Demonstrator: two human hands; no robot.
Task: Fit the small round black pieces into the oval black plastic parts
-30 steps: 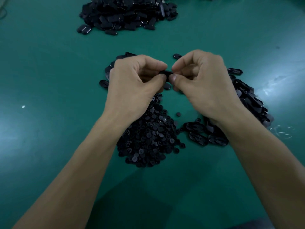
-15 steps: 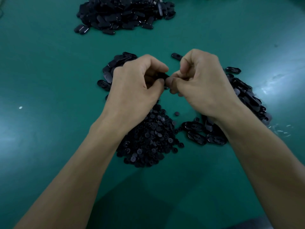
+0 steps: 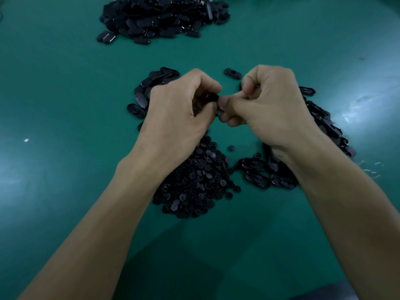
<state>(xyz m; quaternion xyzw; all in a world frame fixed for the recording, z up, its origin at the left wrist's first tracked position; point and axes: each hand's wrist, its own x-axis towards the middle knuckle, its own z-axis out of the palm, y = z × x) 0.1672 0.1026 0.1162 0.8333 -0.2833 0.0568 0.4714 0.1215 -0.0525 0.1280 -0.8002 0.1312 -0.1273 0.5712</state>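
Head camera, one moment at the bench, items as follows.

Item: my left hand (image 3: 179, 113), fingers curled, grips one oval part (image 3: 213, 98) above the table (image 3: 65, 87), between my two hands.

Item: my right hand (image 3: 270, 109), fingers also curled, thumb and fingertips pinching at the near end of that same oval part. Whether a round piece sits under my thumb I cannot tell; it is hidden.

Item: heap of round pieces (image 3: 194, 180), lying below my left wrist, plentiful. One loose round piece (image 3: 231, 147) lies just beside it.

Item: row of open ovals (image 3: 320, 118) under and behind my right hand, a few more near my right wrist (image 3: 257, 169). These look unfitted, their hollows showing.

Item: small cluster of ovals (image 3: 155, 83) behind my left hand, and a single oval (image 3: 232, 74) apart from it.

Item: large far heap (image 3: 162, 16) at the table's top edge, smooth backs up; I judge these the finished stock, though the fit cannot be checked from here.

Progress, by my estimate: a good share done, one fitting in hand, many rounds and ovals left.
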